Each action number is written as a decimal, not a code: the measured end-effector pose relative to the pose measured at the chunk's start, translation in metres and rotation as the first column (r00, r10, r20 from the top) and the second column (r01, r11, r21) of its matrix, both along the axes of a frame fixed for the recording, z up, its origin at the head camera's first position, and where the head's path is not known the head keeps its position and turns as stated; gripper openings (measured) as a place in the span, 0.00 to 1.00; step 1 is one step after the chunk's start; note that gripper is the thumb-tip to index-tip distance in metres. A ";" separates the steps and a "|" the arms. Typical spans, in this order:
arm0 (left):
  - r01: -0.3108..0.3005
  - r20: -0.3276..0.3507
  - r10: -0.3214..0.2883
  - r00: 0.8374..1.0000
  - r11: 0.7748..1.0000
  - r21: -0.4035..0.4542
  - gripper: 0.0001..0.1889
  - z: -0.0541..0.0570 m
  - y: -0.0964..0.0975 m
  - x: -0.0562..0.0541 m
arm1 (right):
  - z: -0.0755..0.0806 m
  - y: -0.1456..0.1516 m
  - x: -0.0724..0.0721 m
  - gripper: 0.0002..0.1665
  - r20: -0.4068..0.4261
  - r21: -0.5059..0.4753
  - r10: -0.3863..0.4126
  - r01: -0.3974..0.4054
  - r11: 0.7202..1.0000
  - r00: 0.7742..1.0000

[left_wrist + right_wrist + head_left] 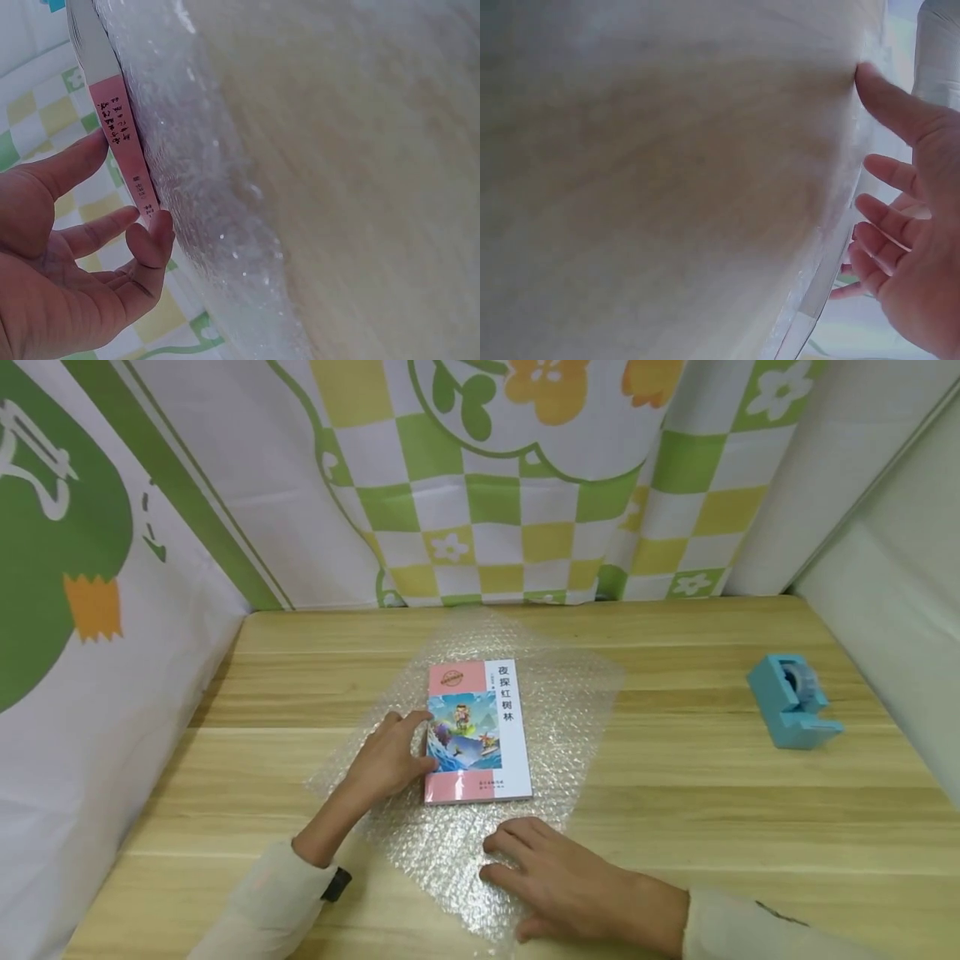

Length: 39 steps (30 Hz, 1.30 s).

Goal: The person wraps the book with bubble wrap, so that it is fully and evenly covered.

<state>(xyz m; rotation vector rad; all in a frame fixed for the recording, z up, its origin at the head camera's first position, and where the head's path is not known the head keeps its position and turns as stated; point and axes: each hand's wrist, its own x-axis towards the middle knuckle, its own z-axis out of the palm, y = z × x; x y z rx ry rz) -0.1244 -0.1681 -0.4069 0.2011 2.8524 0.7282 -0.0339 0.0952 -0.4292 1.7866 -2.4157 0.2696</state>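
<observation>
A book [480,735] with a pink and white cover and a colourful picture lies flat on a sheet of clear bubble wrap [573,710]. The sheet is turned with its corners pointing away from and toward me. My left hand [386,760] is at the book's left edge, thumb and fingertips against the pink spine [124,139], as the left wrist view shows. Below the book, my right hand [558,877] is over the near corner of the wrap with its fingers loosely bent and spread. Its thumb [896,101] is right at the sheet in the right wrist view.
A blue tape dispenser [795,710] with a roll of tape stands on the wooden table [675,793] at the right. A green, yellow and white checked cloth [517,518] hangs behind the far edge. White sheeting [187,585] borders the left side.
</observation>
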 end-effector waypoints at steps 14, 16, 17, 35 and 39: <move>0.006 0.002 -0.006 1.000 1.000 -0.005 0.37 0.001 0.001 -0.001 | 0.026 -0.005 -0.007 0.13 -0.095 -0.202 -0.026 0.007 0.979 0.995; 0.011 0.001 -0.011 1.000 1.000 -0.007 0.37 0.002 0.001 -0.001 | 0.031 -0.005 -0.009 0.11 -0.094 -0.247 -0.055 0.031 0.968 0.994; 0.014 0.000 -0.014 1.000 1.000 -0.008 0.37 0.003 0.000 0.000 | 0.033 -0.005 -0.011 0.12 -0.093 -0.267 -0.071 0.044 0.963 0.993; 0.337 -0.102 -0.321 0.941 0.900 0.277 0.11 0.037 -0.008 0.011 | 0.053 -0.011 -0.043 0.08 0.098 -0.356 -0.204 0.226 0.907 0.974; 0.444 -0.113 -0.431 0.895 0.839 0.314 0.10 0.041 -0.012 0.013 | 0.057 -0.014 -0.053 0.05 0.222 -0.328 -0.244 0.308 0.893 0.944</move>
